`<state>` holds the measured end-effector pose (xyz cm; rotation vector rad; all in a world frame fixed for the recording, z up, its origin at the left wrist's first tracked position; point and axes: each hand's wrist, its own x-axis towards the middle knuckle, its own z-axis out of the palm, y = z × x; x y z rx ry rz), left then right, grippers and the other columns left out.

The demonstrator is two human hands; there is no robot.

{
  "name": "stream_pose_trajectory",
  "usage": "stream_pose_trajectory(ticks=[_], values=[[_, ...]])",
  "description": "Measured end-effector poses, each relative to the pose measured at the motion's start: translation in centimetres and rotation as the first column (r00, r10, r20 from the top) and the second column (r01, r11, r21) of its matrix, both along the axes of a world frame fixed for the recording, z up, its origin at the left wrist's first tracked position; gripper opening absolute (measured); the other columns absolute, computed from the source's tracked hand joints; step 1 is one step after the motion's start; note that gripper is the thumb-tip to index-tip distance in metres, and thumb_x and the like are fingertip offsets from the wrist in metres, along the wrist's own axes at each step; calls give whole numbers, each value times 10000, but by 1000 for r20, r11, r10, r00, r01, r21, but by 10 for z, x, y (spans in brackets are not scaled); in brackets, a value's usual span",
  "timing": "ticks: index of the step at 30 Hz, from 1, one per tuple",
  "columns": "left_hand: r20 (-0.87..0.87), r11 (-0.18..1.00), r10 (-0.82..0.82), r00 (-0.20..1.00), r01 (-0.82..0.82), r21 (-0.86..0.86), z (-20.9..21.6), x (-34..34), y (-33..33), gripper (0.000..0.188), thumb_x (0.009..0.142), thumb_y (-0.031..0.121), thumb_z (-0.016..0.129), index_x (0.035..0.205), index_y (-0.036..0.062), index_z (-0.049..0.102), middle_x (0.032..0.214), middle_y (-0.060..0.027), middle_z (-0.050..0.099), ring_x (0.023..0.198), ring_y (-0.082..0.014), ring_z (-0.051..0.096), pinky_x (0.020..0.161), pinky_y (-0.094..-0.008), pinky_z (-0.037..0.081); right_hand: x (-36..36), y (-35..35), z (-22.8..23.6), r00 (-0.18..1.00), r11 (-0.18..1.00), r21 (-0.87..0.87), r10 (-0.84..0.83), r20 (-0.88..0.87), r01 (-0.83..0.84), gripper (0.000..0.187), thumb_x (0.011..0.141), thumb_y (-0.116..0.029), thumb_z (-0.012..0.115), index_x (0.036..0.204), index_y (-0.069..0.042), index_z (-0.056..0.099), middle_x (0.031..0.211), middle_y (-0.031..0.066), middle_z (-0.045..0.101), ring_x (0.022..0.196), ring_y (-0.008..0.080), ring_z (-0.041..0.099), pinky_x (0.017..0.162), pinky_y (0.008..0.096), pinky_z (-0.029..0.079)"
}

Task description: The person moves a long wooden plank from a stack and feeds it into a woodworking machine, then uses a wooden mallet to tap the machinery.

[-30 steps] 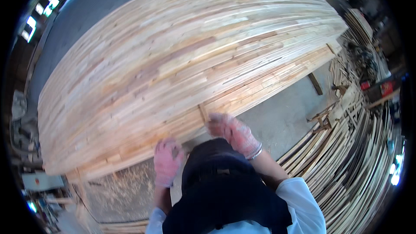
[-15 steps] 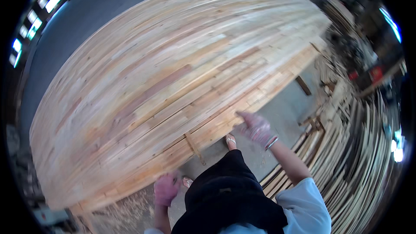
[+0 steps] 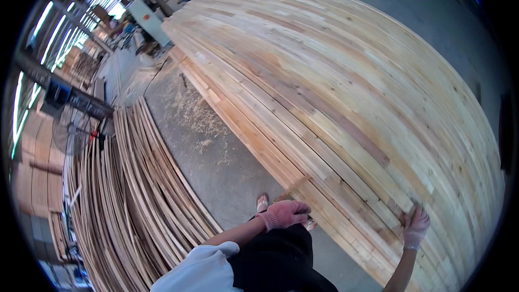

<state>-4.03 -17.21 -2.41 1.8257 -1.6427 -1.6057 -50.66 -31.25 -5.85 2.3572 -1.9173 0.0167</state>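
Observation:
Long pale and reddish wooden strips lie side by side and form a broad wooden panel [image 3: 324,70] in front of me. My right hand [image 3: 415,229], in a light glove, rests on the panel at the right. Its fingers are closed round the end of a pale wooden strip [image 3: 390,197], beside a dark gap. My left hand [image 3: 283,215], in a pink glove, is held before my body by the panel's near edge. Its fingers are curled together, and I cannot make out whether anything is in them. Just beyond it, a short wooden piece [image 3: 294,186] sticks out from the edge.
Many long thin strips lie in a stack [image 3: 135,184] on the left. Wood shavings [image 3: 208,124] cover part of the grey floor between stack and panel. A standing fan [image 3: 67,130] and a pale cabinet [image 3: 148,20] are farther off at the left.
My view has swung to the left, bringing the strip stack to that side. My right hand has gone from the air beside the panel onto a strip. The left hand stays closed near my body.

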Motion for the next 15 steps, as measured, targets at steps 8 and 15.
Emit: stream_pose_trajectory(ticks=[8, 15], values=[[-959, 946, 279, 45, -185, 267, -50, -62, -77, 355, 949, 292, 601, 1199, 43, 558, 1083, -99, 653, 995, -230, 617, 947, -380, 484, -2, 43, 57, 970, 966, -87, 243, 6, -242, 574, 831, -469, 596, 1206, -50, 479, 1041, 157, 545, 979, 363, 513, 929, 490, 366], [-659, 577, 612, -437, -324, 750, -2, -58, -69, 342, 872, 395, 668, 958, 82, 562, 823, -69, 581, 805, -267, 578, 835, -434, 494, 44, 171, 152, 973, 975, 104, 205, -109, -194, 641, 892, -489, 589, 1314, -16, 493, 1199, 213, 594, 1062, 387, 558, 988, 469, 401]])
